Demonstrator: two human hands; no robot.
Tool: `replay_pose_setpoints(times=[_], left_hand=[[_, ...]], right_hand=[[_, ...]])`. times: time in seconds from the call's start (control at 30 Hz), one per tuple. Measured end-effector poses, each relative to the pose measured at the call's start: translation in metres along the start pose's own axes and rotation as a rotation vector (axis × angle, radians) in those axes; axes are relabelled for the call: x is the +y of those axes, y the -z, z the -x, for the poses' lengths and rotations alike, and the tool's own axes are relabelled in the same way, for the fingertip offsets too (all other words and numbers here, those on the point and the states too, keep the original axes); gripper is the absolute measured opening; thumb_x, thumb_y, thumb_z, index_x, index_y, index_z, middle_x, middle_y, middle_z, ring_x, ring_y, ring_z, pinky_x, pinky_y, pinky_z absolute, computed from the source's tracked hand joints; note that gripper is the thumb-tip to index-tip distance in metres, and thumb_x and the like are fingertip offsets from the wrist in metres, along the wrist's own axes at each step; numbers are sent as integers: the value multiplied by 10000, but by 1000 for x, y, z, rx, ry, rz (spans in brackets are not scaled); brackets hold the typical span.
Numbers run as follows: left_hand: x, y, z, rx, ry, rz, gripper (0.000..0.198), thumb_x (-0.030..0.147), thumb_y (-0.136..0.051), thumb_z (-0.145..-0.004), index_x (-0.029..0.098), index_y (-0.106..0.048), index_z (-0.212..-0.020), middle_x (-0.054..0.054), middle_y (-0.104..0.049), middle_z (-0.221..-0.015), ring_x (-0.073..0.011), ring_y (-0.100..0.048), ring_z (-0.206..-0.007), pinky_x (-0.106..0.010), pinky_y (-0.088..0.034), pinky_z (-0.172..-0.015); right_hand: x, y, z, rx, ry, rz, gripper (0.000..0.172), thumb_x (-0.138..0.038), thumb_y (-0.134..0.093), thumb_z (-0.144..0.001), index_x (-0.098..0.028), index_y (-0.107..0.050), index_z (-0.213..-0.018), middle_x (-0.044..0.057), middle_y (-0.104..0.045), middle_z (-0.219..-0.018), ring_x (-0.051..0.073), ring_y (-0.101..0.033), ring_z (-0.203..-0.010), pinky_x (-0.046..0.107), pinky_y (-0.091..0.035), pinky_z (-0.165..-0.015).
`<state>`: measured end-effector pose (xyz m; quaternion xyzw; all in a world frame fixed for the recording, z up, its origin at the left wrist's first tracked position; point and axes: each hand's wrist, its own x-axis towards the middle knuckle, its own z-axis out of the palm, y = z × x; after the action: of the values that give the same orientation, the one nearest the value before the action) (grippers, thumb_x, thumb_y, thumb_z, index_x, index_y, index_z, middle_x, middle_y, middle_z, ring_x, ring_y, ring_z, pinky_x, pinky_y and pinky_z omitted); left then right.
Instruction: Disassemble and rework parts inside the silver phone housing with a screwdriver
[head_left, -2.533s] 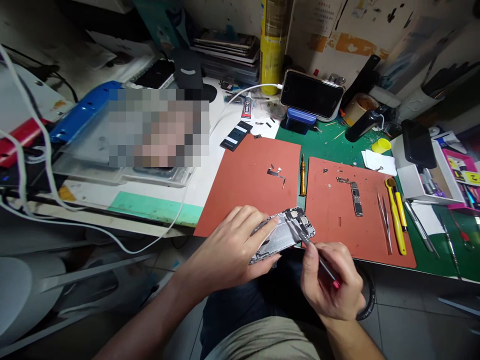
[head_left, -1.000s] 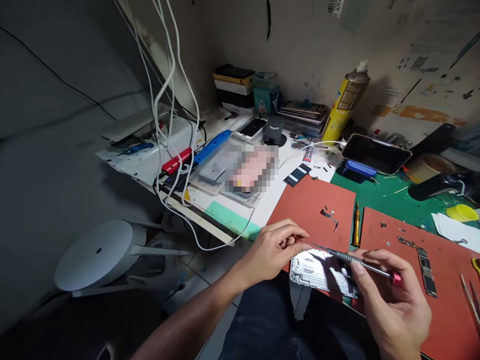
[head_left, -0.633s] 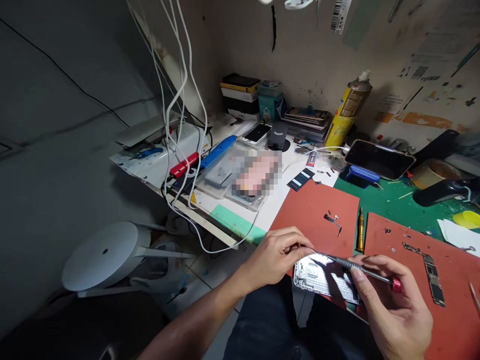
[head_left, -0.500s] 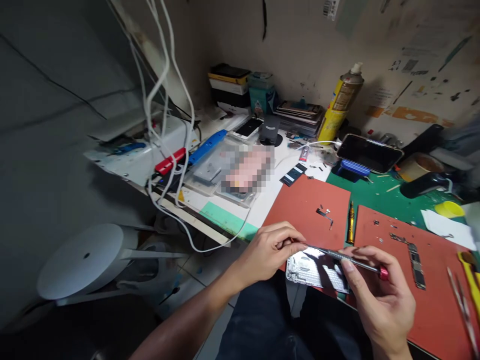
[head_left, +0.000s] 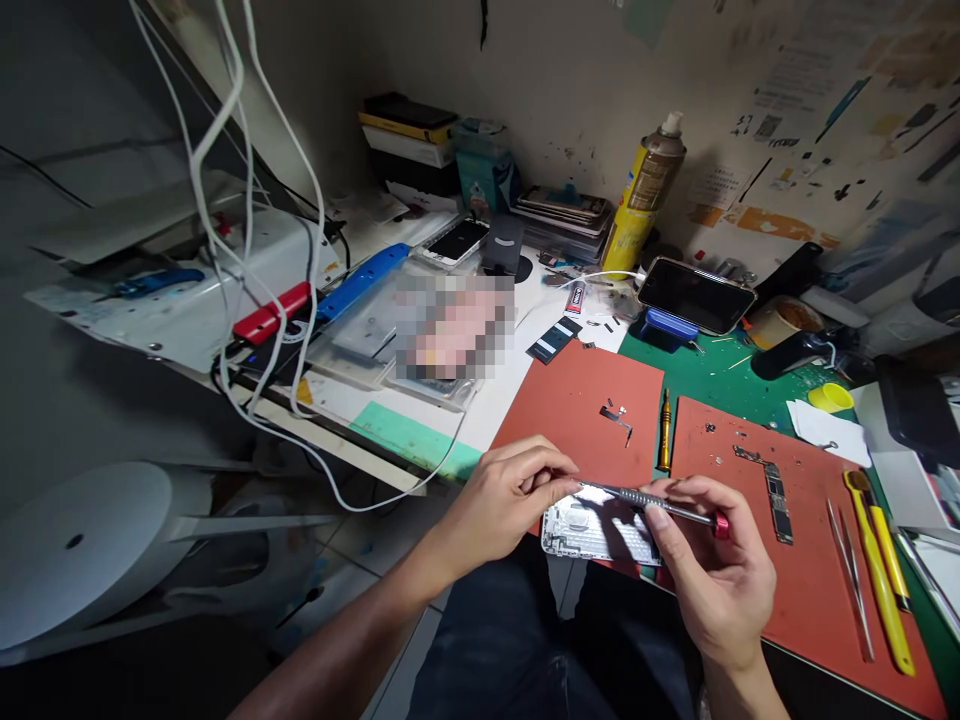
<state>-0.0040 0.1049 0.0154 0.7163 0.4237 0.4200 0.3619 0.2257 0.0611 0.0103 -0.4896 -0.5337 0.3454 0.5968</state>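
My right hand grips a slim precision screwdriver with a knurled silver shaft and a red end cap. It lies nearly level, its tip pointing left. At that tip, the thumb and fingers of my left hand are pinched together; what is between them is too small to make out. Below the screwdriver sits a silver phone housing, its inner side up and brightly lit, at the front edge of the red mat. My hands and their shadows cover parts of it.
A gold screwdriver lies between the mats. On the right are a phone logic board, tweezers and a yellow-handled tool. Behind stand a propped phone and a spray can. White cables hang at left.
The camera view has turned right, so everything sits further left in the picture. Both hands keep nearly the same pose over the phone housing, the screwdriver still in my right hand.
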Motion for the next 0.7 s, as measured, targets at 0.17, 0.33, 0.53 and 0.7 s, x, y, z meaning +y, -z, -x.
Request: replay_pose_setpoints(times=[0.17,0.33,0.53,0.7], left_hand=[[1,0,0,-15,13,-8,67,176,-726,-1019,184,-756,-959,-10,-714,-878,-119,-599,-716,-250,-446,-627],[0,0,1,-6,-25,-6,87,154,-702,-1028,182,-757,-967,-16,-724,-884,-121,-613,-718,-252,-492,-657],[-2,-1,2,-3,-49,-21,92,150,-690,-1033,183,-759,-982,-21,-731,-900,-129,-650,-751,-262,-535,-709],[-3,-2,2,-12,-65,-17,92,136,-680,-1040,183,-750,-1002,-15,-730,-923,-133,-686,-822,-257,-530,-741]], right_hand=[[0,-1,-1,4,13,-3,228,-203,-812,-929,-235,-714,-1132,57,-805,-1004,210,-824,-944,326,-713,-857],[1,0,0,16,2,4,245,-210,-826,-916,-231,-717,-1133,65,-806,-1007,226,-825,-941,346,-720,-845],[1,1,1,10,4,-1,243,-195,-820,-919,-233,-718,-1136,59,-803,-1008,215,-822,-949,333,-714,-861],[2,1,2,-6,2,17,261,-202,-822,-918,-234,-717,-1155,63,-804,-1022,222,-821,-951,336,-718,-848]])
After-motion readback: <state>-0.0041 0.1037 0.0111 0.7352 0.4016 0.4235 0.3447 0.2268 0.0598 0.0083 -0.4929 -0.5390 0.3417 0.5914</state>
